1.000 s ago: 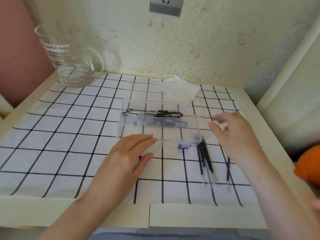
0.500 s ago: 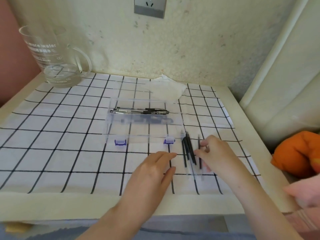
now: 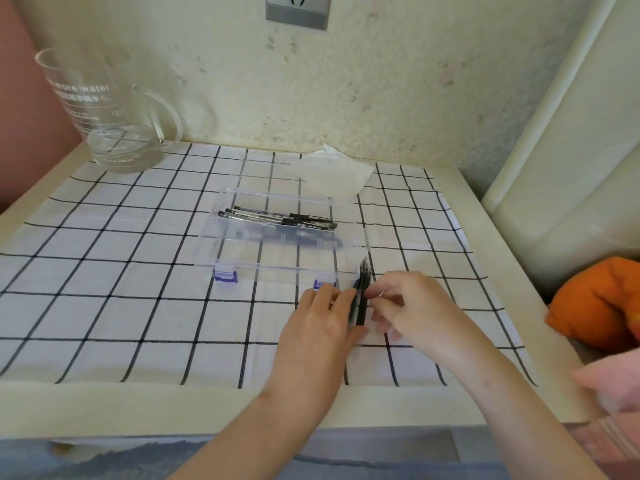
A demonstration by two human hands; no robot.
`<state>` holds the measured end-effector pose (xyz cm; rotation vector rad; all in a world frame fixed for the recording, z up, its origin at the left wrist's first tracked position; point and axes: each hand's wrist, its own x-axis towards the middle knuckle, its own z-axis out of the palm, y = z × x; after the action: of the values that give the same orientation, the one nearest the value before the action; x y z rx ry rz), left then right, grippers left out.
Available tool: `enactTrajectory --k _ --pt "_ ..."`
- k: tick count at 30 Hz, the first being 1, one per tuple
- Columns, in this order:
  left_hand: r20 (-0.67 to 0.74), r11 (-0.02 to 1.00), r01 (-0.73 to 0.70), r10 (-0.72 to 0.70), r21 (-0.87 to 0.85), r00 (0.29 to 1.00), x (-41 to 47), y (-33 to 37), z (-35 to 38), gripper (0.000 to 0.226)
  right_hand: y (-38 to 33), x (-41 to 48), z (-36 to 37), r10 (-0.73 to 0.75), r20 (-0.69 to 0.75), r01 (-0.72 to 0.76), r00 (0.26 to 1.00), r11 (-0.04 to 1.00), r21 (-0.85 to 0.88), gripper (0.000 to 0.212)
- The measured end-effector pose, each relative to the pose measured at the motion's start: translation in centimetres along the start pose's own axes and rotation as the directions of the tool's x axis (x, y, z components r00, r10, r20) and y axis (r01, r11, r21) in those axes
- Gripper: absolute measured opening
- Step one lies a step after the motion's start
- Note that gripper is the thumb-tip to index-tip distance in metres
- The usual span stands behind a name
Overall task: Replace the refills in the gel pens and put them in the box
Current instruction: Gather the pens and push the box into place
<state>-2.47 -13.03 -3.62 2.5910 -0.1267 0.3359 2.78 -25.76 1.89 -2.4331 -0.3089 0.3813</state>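
Refills (image 3: 362,292), a bunch of thin black sticks, lie on the checked cloth (image 3: 138,271) just beside the near right corner of the clear box (image 3: 287,268). They point away from the person and are squeezed between both hands. The left hand (image 3: 322,327) lies flat, palm down, fingers straight and together, its thumb-side edge pressed against the left of the bunch; it grips nothing. The right hand (image 3: 412,306) arches over the cloth with fingers curled, the fingertips (image 3: 375,294) meeting the right side of the bunch. Whether they pinch a refill or only push cannot be told. Both forearms reach in over the near edge of the bench (image 3: 138,403), the left from below centre, the right from the lower right. Gel pens (image 3: 280,219) lie crosswise in the far part of the box, well apart from both hands. The left fingertips are just beside the right-hand blue latch (image 3: 323,284) on the box's near wall.
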Motion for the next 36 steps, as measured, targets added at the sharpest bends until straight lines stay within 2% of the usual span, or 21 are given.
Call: enactTrajectory --k 2,3,6,8,12,18,22,28,32,36 --pt "-0.006 0.999 0.004 -0.004 -0.039 1.0 0.0 -0.3 -0.1 0.038 0.4 0.4 -0.6 -0.126 -0.063 0.117 0.99 0.985 -0.13 0.026" --pt "-0.004 0.999 0.002 -0.002 -0.051 1.0 -0.1 -0.4 -0.2 0.034 0.5 0.6 -0.9 -0.202 -0.048 0.189 0.978 0.964 -0.187 0.029" --pt "-0.009 0.999 -0.024 0.024 -0.045 1.0 -0.3 -0.5 -0.4 0.028 0.6 0.8 -1.3 -0.355 0.118 0.373 0.928 0.863 -0.34 0.04" --pt "-0.007 0.998 -0.037 0.037 -0.047 0.999 -0.4 -0.4 -0.5 0.029 0.8 0.8 -1.1 -0.374 0.194 0.42 0.907 0.784 -0.457 0.043" --pt "0.001 0.995 -0.04 0.04 -0.094 0.999 -0.5 -0.6 -0.3 0.031 1.3 0.7 -0.6 -0.369 0.229 0.433 0.901 0.727 -0.532 0.041" --pt "-0.028 0.992 -0.043 0.04 -0.12 0.999 -0.7 -0.5 -0.5 0.028 1.5 1.0 -0.9 -0.386 0.215 0.44 0.897 0.734 -0.518 0.023" --pt "0.01 0.999 -0.045 0.045 -0.023 0.999 -0.9 -0.3 -0.1 0.038 1.6 1.0 -0.8 -0.397 0.24 0.464 0.886 0.73 -0.502 0.016" --pt "-0.039 0.989 -0.1 0.105 0.111 0.994 -0.3 -0.7 0.5 0.034 1.6 0.7 0.1 -0.419 0.281 0.503 0.864 0.681 -0.532 0.013" --pt "-0.042 0.972 -0.094 0.106 0.216 0.993 -0.8 -0.9 0.4 0.042 1.4 0.1 1.8 -0.442 0.242 0.491 0.864 0.633 -0.598 0.01" --pt "-0.102 0.954 -0.13 0.162 0.27 0.982 -1.1 -1.2 0.2 0.029 1.4 0.0 3.2 -0.488 0.177 0.477 0.855 0.604 -0.639 0.009"
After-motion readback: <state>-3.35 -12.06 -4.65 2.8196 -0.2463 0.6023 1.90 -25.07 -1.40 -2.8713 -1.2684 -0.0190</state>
